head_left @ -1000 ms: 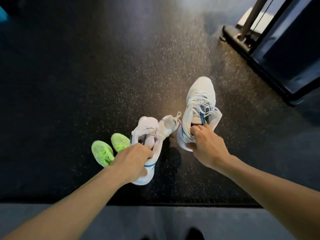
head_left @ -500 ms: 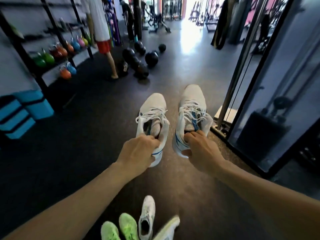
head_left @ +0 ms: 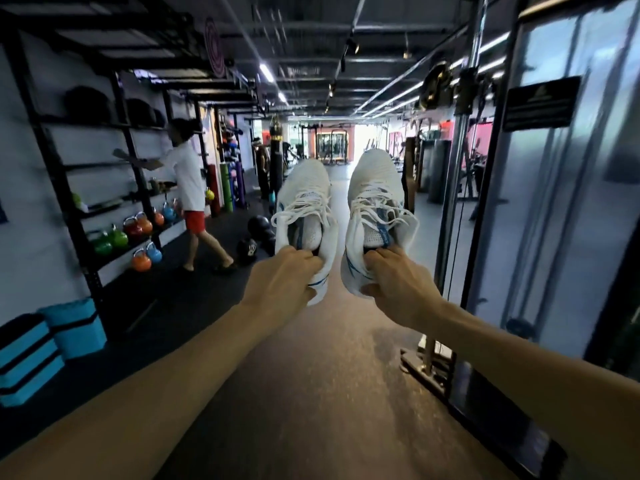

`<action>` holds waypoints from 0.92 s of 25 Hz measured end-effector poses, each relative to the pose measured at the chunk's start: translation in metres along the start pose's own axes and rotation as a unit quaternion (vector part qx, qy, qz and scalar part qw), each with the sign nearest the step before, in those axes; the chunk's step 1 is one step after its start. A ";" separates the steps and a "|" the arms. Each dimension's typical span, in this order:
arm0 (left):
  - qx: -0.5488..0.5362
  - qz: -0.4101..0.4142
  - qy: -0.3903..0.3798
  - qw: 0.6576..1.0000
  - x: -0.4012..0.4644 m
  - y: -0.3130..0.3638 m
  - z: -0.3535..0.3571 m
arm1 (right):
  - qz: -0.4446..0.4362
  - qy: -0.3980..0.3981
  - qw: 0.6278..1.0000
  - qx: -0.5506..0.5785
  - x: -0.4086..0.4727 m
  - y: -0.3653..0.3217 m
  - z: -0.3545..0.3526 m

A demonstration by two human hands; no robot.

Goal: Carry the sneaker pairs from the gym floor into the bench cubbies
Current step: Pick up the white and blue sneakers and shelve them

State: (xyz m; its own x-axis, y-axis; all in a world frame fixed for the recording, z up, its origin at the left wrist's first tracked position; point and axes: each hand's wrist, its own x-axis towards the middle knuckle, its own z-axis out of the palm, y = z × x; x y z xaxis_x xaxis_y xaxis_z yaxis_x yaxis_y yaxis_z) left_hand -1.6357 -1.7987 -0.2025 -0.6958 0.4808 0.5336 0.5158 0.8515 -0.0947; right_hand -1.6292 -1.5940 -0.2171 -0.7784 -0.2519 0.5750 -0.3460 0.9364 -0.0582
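I carry two white sneakers, one per hand: the left sneaker (head_left: 304,216) in my left hand (head_left: 280,282), the right sneaker (head_left: 375,209) in my right hand (head_left: 398,289). Each grip is closed on the heel collar, fingers hooked inside the opening, so the toes point forward and the soles face down. Both shoes are held in the air above the gym floor (head_left: 332,375), side by side, not touching. No bench cubbies are in view. Count: sneakers, two; hands in use, two; free hands, none.
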 end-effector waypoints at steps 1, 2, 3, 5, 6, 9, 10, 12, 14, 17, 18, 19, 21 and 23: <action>0.006 0.005 0.012 1.000 0.009 0.003 -0.018 | 0.001 0.010 1.000 -0.009 0.006 0.001 -0.021; 0.008 0.010 0.025 1.000 0.017 0.007 -0.036 | 0.003 0.021 1.000 -0.018 0.010 0.002 -0.041; 0.007 0.016 0.039 0.999 0.023 0.011 -0.053 | 0.007 0.032 0.999 -0.029 0.013 0.002 -0.060; 0.002 0.032 0.063 0.997 0.032 0.019 -0.080 | 0.019 0.050 0.997 -0.052 0.014 0.002 -0.093; -0.002 0.042 0.069 0.997 0.035 0.023 -0.090 | 0.027 0.056 0.996 -0.064 0.013 0.001 -0.106; -0.021 0.089 0.100 0.991 0.040 0.042 -0.115 | 0.060 0.069 0.990 -0.110 -0.005 -0.005 -0.147; -0.033 0.112 0.114 0.987 0.041 0.050 -0.122 | 0.075 0.074 0.986 -0.126 -0.014 -0.008 -0.160; -0.074 0.158 0.132 0.976 0.041 0.068 -0.132 | 0.109 0.081 0.978 -0.155 -0.035 -0.015 -0.186; -0.115 0.195 0.144 0.963 0.039 0.089 -0.139 | 0.142 0.087 0.970 -0.179 -0.061 -0.021 -0.214; -0.173 0.262 0.171 0.934 0.034 0.134 -0.156 | 0.192 0.081 0.952 -0.223 -0.114 -0.029 -0.262; -0.194 0.288 0.176 0.921 0.031 0.154 -0.164 | 0.209 0.083 0.944 -0.240 -0.136 -0.032 -0.281; -0.213 0.315 0.180 0.907 0.028 0.176 -0.173 | 0.229 0.088 0.934 -0.259 -0.159 -0.034 -0.301; -0.253 0.356 0.186 0.880 0.017 0.226 -0.192 | 0.272 0.098 0.910 -0.297 -0.208 -0.044 -0.342; -0.297 0.383 0.198 0.852 0.004 0.276 -0.210 | 0.314 0.108 0.886 -0.323 -0.255 -0.055 -0.380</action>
State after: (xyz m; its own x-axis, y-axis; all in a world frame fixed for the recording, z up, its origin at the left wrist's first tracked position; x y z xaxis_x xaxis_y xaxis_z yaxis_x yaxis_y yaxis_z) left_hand -1.3911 -1.6063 -0.0499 0.1218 0.6398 0.7589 0.9865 0.0060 -0.1634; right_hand -1.2129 -1.4884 -0.0504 -0.5695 0.3560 0.7409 0.5460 0.8376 0.0172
